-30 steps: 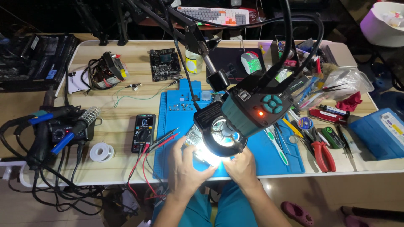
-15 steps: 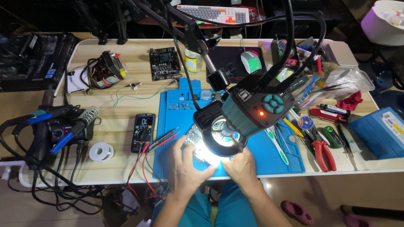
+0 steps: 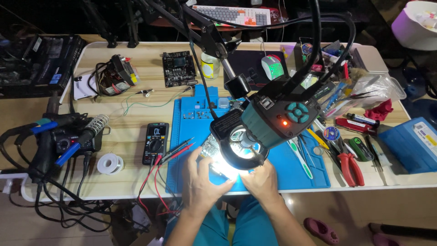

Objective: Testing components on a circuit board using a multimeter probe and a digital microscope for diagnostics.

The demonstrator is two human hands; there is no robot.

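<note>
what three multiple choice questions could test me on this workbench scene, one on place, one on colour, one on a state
1. Where does the multimeter lie?
A. left of the blue mat
B. on the keyboard
C. right of the pliers

2. What colour are the handles of the pliers?
A. yellow
B. red
C. white

3. What is the state of the ring lamp under the microscope head?
A. dark
B. folded away from the desk
C. lit, shining on the circuit board

Answers:
1 A, the meter sits on bare wood just off the mat's left edge.
2 B, both handles show red.
3 C, a bright glow falls between the left hand and right hand.
</note>
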